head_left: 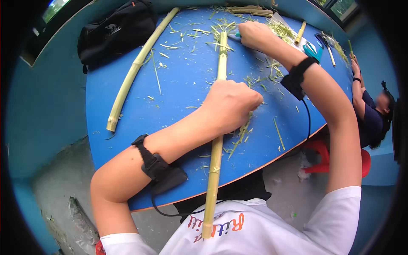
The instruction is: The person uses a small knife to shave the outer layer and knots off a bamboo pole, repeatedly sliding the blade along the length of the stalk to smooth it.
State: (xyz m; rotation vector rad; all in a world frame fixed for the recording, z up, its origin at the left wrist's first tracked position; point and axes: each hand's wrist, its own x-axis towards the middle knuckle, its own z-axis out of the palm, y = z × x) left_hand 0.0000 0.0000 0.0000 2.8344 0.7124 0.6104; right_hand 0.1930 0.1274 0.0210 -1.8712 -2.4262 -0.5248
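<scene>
Left hand (231, 104) balled round the pale green stalk (216, 165), mid-length. The stalk runs lengthwise over the blue table (170, 89), near end past the edge, before the white shirt (272, 227). Right hand (257, 37) closed on a small teal tool (236, 35) just beside the stalk's far end; its working tip hard to make out. Second stalk (135, 68) lies left, near a black bag (119, 34). Shavings (282, 29) scattered about.

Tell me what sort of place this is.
Likely a workroom or craft room: a blue table strewn with green shavings, a long stalk gripped in the left hand, and another person off to the right.
</scene>
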